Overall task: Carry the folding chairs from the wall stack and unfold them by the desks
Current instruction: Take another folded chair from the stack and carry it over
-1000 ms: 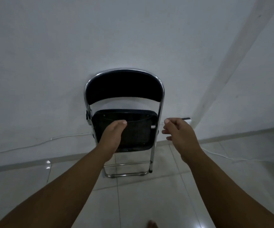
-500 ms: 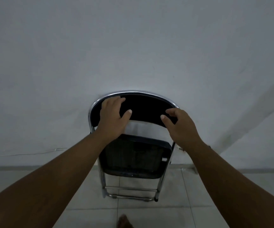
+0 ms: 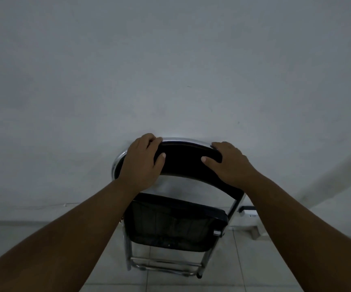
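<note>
"Where is the folding chair (image 3: 174, 226)?"

"Folded, standing on the tiled floor (image 3: 254, 260), close against the grey wall (image 3: 170, 70)."

"And the hands?"

"Both grip its black backrest (image 3: 187, 163). The left hand (image 3: 140, 163) is at the left corner and the right hand (image 3: 231, 167) further right. The fingers (image 3: 149, 138) curl over the chrome top rail (image 3: 183, 140), with thumbs pressed on the padding."

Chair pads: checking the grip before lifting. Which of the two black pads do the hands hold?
The upper one, the backrest: left hand and right hand grip its top edge. The lower seat pad has no hand on it.
</note>
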